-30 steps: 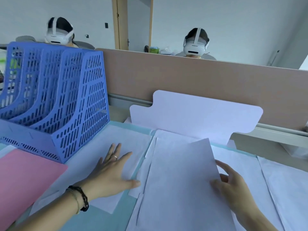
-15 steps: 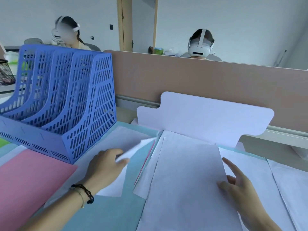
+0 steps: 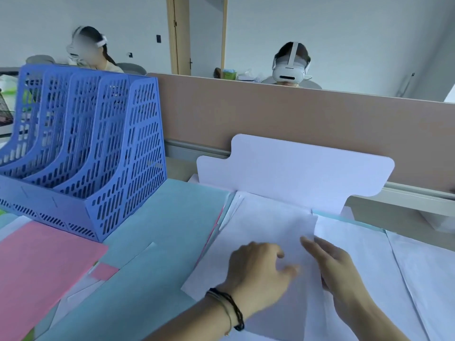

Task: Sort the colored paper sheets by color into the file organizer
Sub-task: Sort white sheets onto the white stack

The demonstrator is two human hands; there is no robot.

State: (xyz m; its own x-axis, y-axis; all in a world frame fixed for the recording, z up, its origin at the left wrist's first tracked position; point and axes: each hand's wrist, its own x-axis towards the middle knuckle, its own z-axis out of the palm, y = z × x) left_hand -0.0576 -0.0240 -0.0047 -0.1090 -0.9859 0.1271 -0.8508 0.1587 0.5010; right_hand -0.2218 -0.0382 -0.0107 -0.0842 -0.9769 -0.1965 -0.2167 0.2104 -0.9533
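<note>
Two hands, left (image 3: 258, 271) and right (image 3: 337, 267), are lying loose-fingered on one smooth white sheet (image 3: 266, 222) beside one perforated blue plastic four-slot organizer (image 3: 118, 168)

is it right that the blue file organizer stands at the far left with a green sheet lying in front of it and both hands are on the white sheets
Not quite: the sheet lying in front of the blue file organizer is pink, not green, as the head view shows. The rest holds: the organizer stands at the far left, and the left hand and right hand are both on the white sheets.
</note>
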